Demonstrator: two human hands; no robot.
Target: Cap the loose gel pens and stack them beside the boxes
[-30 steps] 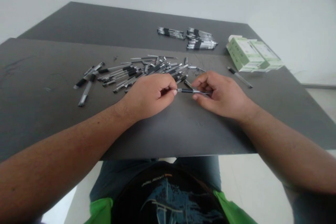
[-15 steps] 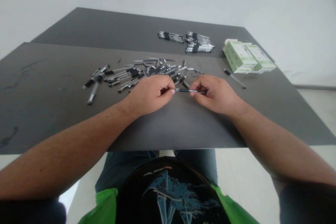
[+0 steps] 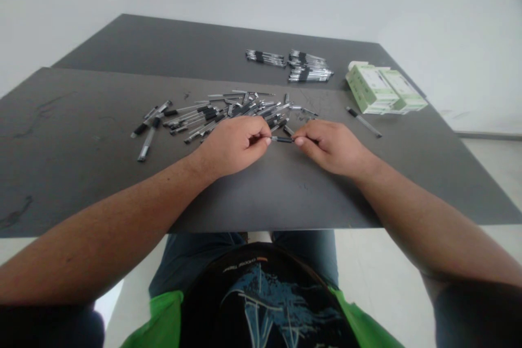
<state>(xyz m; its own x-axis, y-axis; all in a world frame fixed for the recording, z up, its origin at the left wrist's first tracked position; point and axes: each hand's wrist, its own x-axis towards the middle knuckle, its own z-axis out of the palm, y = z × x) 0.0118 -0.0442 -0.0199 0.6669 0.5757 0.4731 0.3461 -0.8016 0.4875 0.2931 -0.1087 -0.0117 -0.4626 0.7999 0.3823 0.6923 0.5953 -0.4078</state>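
A pen (image 3: pixel 282 140) with a dark grip lies level between my two hands, just above or on the near part of the table. My left hand (image 3: pixel 234 145) is closed, thumb and forefinger pinching the pen's left part, which the hand hides. My right hand (image 3: pixel 335 147) is closed too, with its thumb and fingertips at the pen's right end. Right behind my hands spreads a loose heap of pens and pen parts (image 3: pixel 207 115), several with black grips.
Two crossing pens (image 3: pixel 149 138) lie left of the heap. A single pen (image 3: pixel 364 122) rests to the right, near green and white boxes (image 3: pixel 373 89). Bundled pens (image 3: pixel 265 58) and a larger stack of pens (image 3: pixel 310 73) lie farther back on the grey table (image 3: pixel 261 201).
My right hand has shifted slightly left against the pen. The thin rod that showed between the grip and my right fingers is now out of sight. My left hand stays put.
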